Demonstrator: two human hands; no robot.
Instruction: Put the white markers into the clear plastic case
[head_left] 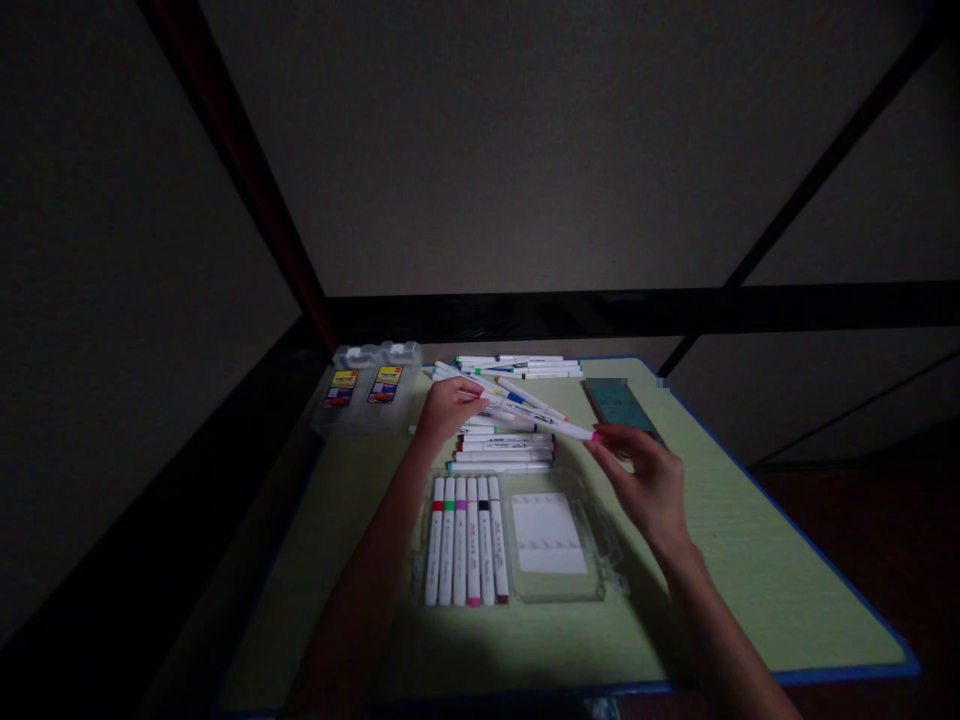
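A white marker (570,429) with a pink end slants over the pile of loose markers (532,400). My right hand (645,480) pinches its pink end between thumb and fingers. At the far end, my left hand (450,405) is closed with fingertips together on the marker; a bit of red or pink shows at those fingertips. Nearer to me lies an opened clear plastic case (555,598). Several white markers (460,550) with coloured bands stand side by side in its left half. The right half holds a white paper card (550,535).
More markers lie in a row (506,455) behind the case, and another group (517,366) is at the table's back edge. Clear cases with labels (367,390) sit back left. A phone (619,403) lies beyond my right hand on the green, blue-edged table (750,580).
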